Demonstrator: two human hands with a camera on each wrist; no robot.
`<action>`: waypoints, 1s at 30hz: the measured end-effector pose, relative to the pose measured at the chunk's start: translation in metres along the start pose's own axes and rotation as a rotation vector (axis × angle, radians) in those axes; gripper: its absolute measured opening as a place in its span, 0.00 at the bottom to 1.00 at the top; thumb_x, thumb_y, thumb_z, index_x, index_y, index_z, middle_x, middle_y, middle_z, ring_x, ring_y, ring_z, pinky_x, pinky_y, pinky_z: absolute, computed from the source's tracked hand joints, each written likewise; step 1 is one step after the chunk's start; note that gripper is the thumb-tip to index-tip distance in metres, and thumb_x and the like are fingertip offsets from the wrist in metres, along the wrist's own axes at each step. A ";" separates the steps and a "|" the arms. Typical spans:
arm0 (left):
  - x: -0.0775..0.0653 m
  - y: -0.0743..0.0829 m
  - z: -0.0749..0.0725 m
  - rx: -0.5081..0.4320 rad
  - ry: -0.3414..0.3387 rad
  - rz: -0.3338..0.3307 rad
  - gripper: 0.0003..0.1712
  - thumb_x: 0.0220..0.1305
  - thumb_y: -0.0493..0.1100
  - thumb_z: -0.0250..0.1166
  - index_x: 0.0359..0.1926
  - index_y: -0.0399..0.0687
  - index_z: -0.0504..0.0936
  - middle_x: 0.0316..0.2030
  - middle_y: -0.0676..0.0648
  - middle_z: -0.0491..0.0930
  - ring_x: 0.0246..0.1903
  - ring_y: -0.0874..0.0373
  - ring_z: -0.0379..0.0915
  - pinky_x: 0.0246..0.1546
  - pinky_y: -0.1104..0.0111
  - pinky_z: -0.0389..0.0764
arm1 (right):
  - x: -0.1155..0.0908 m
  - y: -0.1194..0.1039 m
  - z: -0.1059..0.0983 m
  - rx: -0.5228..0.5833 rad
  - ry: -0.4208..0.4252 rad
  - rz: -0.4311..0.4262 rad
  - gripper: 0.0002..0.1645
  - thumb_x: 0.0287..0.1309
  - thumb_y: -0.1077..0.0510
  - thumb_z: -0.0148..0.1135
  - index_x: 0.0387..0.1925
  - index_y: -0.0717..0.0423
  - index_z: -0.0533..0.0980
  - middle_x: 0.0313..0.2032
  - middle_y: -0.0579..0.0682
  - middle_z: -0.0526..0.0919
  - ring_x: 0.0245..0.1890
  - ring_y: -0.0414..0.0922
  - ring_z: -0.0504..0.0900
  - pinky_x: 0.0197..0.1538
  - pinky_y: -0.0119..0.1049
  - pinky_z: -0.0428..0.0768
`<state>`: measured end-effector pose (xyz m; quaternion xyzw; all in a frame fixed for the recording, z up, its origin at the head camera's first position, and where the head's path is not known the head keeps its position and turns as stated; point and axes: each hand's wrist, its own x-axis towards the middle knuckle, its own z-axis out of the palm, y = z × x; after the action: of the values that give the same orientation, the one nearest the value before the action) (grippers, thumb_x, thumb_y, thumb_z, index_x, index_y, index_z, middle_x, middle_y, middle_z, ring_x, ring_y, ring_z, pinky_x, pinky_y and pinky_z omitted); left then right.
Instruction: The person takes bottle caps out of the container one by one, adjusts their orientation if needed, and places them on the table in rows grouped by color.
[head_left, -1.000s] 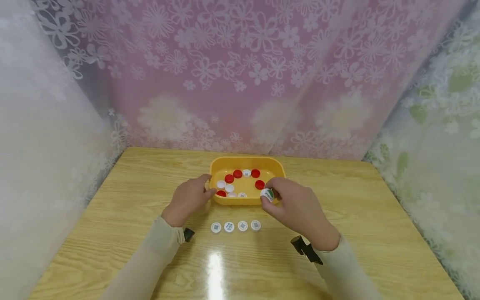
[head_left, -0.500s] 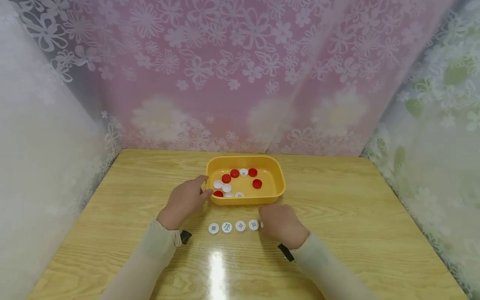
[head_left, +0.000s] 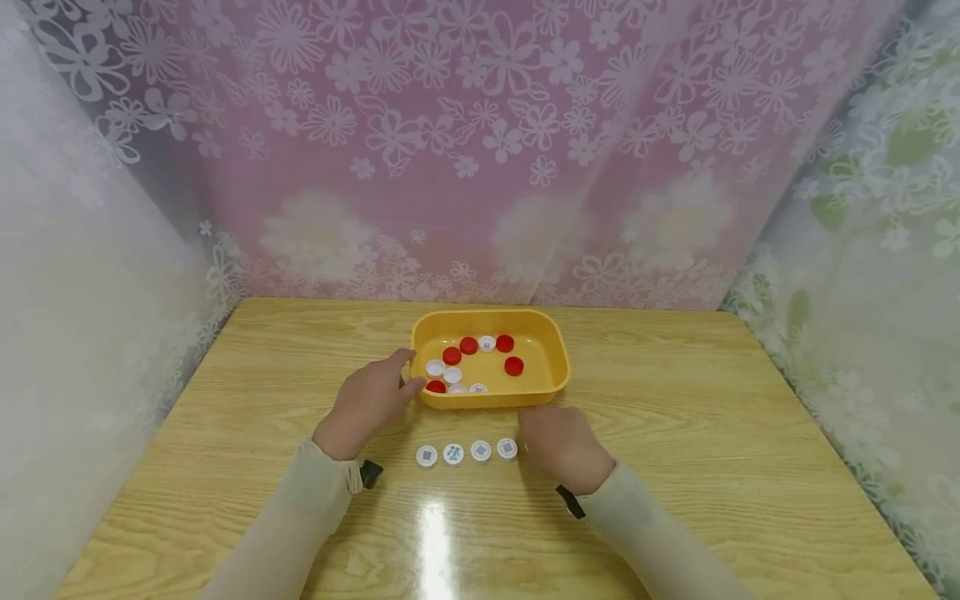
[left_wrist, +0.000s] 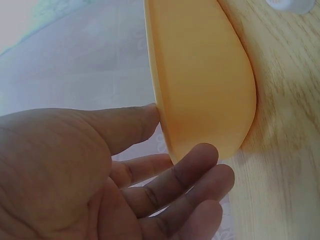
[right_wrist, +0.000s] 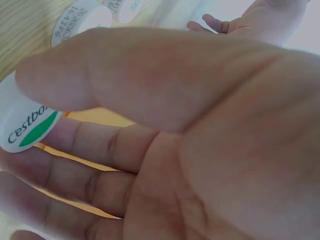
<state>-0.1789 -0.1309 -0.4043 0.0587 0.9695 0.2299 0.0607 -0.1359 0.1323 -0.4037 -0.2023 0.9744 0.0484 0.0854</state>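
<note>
Right wrist: round white plastic cap, green patch, dark "C'estbo" lettering, pinched in right hand, just in front of yellow plastic tray. Left hand, fingers relaxed, touches tray's left end. Four printed round white caps rowed before tray. Wood-grain worktop runs well right of tray; far edge behind.

The tray and cap look plastic, the wood-grained table glossy.
</note>
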 end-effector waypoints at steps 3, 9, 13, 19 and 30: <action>-0.001 0.000 0.000 -0.001 0.001 0.003 0.33 0.73 0.53 0.65 0.72 0.45 0.71 0.33 0.50 0.82 0.28 0.56 0.75 0.31 0.63 0.77 | 0.000 0.000 0.001 -0.007 -0.007 0.002 0.12 0.66 0.63 0.65 0.26 0.56 0.74 0.20 0.49 0.71 0.21 0.45 0.72 0.27 0.41 0.80; -0.001 0.000 0.000 0.003 0.007 0.017 0.33 0.73 0.53 0.65 0.72 0.44 0.71 0.32 0.50 0.83 0.28 0.56 0.75 0.30 0.63 0.77 | 0.000 -0.002 0.002 0.008 -0.013 0.009 0.12 0.64 0.63 0.66 0.25 0.56 0.75 0.19 0.48 0.72 0.22 0.45 0.72 0.29 0.41 0.80; -0.001 0.000 0.000 0.006 0.002 0.021 0.33 0.73 0.53 0.65 0.72 0.44 0.71 0.32 0.50 0.82 0.27 0.56 0.75 0.30 0.63 0.77 | -0.002 -0.004 0.001 0.005 0.000 0.013 0.12 0.65 0.62 0.66 0.25 0.56 0.75 0.19 0.48 0.70 0.21 0.44 0.70 0.28 0.40 0.78; -0.002 0.001 -0.001 -0.006 -0.003 0.007 0.33 0.74 0.53 0.64 0.73 0.45 0.70 0.33 0.50 0.82 0.28 0.56 0.75 0.31 0.62 0.78 | -0.014 -0.011 -0.016 0.027 0.122 -0.043 0.14 0.61 0.57 0.74 0.30 0.56 0.74 0.21 0.47 0.70 0.21 0.45 0.69 0.25 0.39 0.75; 0.000 0.000 0.001 0.000 0.003 0.019 0.33 0.74 0.53 0.65 0.72 0.43 0.71 0.35 0.48 0.86 0.28 0.54 0.75 0.33 0.61 0.79 | 0.017 -0.013 -0.072 0.115 0.385 -0.153 0.13 0.64 0.51 0.71 0.43 0.54 0.79 0.30 0.45 0.82 0.26 0.42 0.78 0.25 0.33 0.76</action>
<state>-0.1784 -0.1308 -0.4056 0.0676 0.9690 0.2307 0.0568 -0.1567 0.1041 -0.3373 -0.2761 0.9556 -0.0535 -0.0875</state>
